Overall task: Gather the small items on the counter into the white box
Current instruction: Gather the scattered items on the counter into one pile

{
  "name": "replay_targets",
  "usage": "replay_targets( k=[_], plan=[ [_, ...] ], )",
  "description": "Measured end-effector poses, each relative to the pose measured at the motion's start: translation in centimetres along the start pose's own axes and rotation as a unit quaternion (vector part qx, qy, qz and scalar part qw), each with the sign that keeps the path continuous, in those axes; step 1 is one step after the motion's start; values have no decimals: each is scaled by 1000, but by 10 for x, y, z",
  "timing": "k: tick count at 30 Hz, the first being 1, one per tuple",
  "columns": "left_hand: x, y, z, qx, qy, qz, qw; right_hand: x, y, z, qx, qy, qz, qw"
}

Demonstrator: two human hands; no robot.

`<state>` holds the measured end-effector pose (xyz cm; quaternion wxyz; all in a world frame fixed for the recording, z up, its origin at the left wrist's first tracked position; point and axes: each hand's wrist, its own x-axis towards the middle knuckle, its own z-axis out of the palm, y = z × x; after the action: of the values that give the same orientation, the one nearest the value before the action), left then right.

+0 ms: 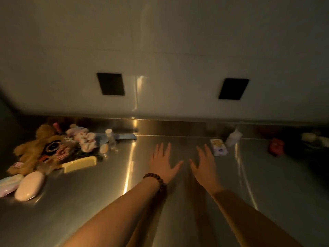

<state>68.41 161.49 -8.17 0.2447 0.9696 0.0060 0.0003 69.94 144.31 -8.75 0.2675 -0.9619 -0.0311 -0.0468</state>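
Note:
My left hand (162, 162) and my right hand (204, 164) are stretched out side by side over the middle of the steel counter (178, 202), fingers straight and spread, holding nothing. A heap of small items lies at the left: a brown plush toy (33, 148), scrunchies (85, 139), a small clear bottle (110, 139), a yellow comb (80, 164), a blue comb (124, 136) and an oval white case (29, 186). To the right of my right hand lie a small printed packet (218, 147) and a white bottle (233, 138). No white box is in view.
A red object (276, 147) and pale items (313, 138) sit in the dark at the far right. A pastel case (8, 185) lies at the left edge. The wall behind carries two dark square plates (110, 84). The light is dim.

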Motion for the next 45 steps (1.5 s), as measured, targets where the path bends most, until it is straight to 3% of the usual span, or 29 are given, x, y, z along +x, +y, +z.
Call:
replay_targets(
  k=[10,14,18,25,31,36,45],
  plan=[
    [93,131,93,31,-101,79,991,77,129,-70,88,78,119,986],
    [124,142,120,48,-86,92,991,109,151,-70,92,70,116,986],
    [143,141,132,48,-79,103,990,132,158,-56,186,64,130,972],
    [143,139,117,22,-36,97,994,135,158,-44,236,70,144,959],
    [107,95,63,-25,37,19,999,106,98,-30,280,6,81,956],
    [40,2,7,-16,97,-71,993,70,9,0,312,-88,9,946],
    [-106,-168,-80,60,130,-247,959,-9,-165,89,308,-261,-99,909]
  ],
)
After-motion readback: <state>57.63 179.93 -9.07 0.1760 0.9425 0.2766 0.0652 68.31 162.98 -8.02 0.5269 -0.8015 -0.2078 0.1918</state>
